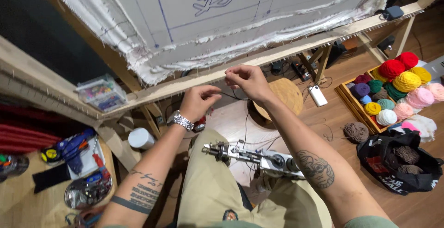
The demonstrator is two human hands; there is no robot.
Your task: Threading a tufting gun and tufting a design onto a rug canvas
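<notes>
Both hands are up at the wooden frame (296, 50), just under the frayed edge of the white cloth (194, 29). The right hand (247, 81) has its fingertips pinched shut on a thin dark thread (231, 94). The left hand (198, 101) is loosely curled, fingers near that thread, but I can't tell if it's gripping. A tufting gun (254, 156) lies across the lap. Far right sits a wooden crate (354, 105) of colourful yarn balls (400, 87), with a black bag (397, 163) nearer.
</notes>
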